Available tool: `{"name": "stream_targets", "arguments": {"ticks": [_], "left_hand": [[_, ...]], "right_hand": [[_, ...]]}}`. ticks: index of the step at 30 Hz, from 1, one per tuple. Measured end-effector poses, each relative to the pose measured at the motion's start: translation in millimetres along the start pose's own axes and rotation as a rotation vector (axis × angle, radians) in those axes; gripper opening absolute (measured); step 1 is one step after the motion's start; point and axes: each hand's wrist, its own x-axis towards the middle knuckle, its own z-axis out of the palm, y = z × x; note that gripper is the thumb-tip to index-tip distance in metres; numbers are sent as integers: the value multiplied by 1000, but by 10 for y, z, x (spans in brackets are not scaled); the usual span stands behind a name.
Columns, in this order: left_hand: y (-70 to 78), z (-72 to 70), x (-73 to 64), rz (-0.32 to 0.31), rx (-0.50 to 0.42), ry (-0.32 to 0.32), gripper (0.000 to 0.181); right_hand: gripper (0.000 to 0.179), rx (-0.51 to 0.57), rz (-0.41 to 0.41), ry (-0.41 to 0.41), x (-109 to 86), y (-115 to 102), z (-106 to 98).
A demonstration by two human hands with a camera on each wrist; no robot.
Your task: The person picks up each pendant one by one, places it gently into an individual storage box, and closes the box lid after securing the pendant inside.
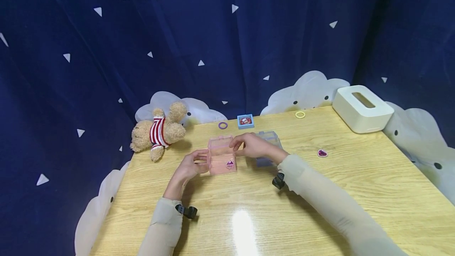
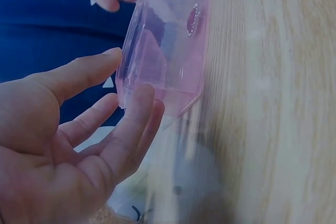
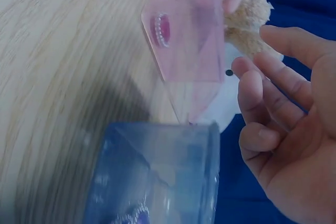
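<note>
A see-through pink box point(image 1: 217, 168) stands on the wooden table, a purple gem sticker point(image 1: 230, 164) on its front. Its lid appears raised at the back. My left hand point(image 1: 192, 166) is at the box's left side, its fairly straight fingers touching that end and the thumb near the rim. Over the right part of the box hovers my right hand point(image 1: 251, 145), fingers loosely bent; the right wrist view shows nothing between them. A see-through blue box point(image 1: 264, 162) stands just right of the pink one, partly hidden by the right hand.
A teddy bear point(image 1: 158, 131) lies at the back left. Along the back are a purple ring point(image 1: 222, 125), a small blue frame point(image 1: 245, 121) and a yellow ring point(image 1: 300, 114). A gem sticker point(image 1: 322, 153) and a white tissue box point(image 1: 366, 115) are to the right.
</note>
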Motion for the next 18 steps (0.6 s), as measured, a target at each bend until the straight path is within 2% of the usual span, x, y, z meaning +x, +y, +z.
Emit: {"name": "stream_targets", "arguments": {"ticks": [10,14,18], "left_hand": [[-22,9,3,4,-9,1,59],[-32,13,4,8,-32,-8,59],[-21,15,-5,2,-29,-5,59]], "right_hand": [[21,17,94,66,-262,178,-262],[22,46,112,83,-388,254,-370],[24,28,123,108,-512,342,-464]]}}
